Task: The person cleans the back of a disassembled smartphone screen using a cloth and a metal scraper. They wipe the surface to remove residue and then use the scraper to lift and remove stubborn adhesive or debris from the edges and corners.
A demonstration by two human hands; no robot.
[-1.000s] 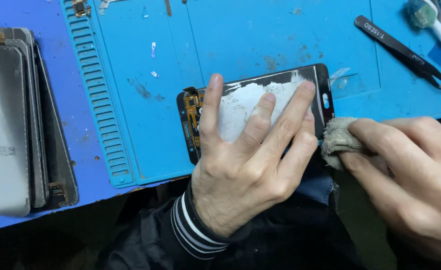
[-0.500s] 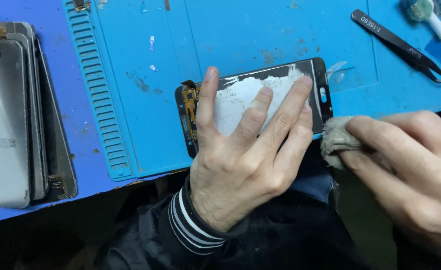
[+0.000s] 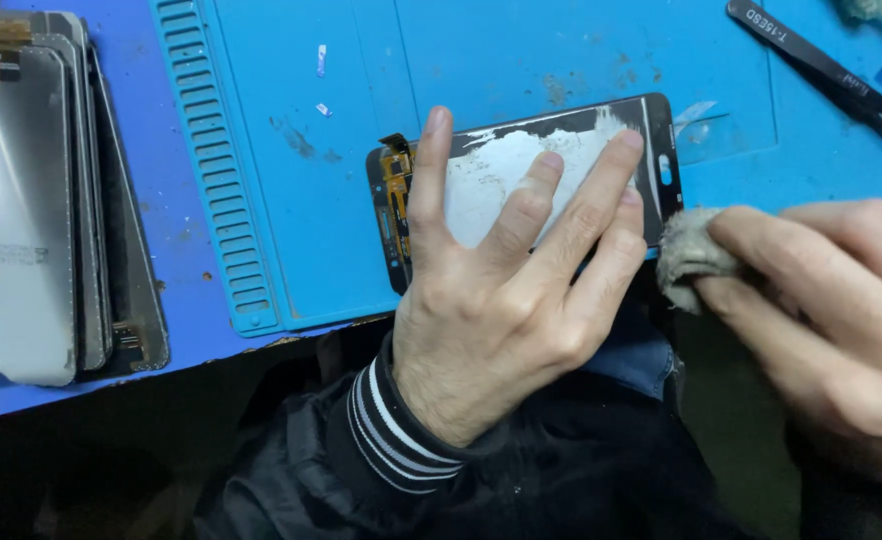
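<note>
the phone screen panel [image 3: 551, 175] is pinned flat at frame centre on the blue mat [image 3: 291, 200] by the left hand [image 3: 501, 300], fingers spread wide. a grey wad of cloth [image 3: 689, 255] is pinched by the right hand [image 3: 821, 300] just beside the panel's right edge; wiping seems in hand, and light, even strokes are called for.

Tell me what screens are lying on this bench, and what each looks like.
Phone screen panel: on the blue mat, under the left hand; black-rimmed rectangle, whitish smeared middle, orange connector end.
Stack of screen panels: left edge of the bench; grey, dark-edged rectangles.
</note>
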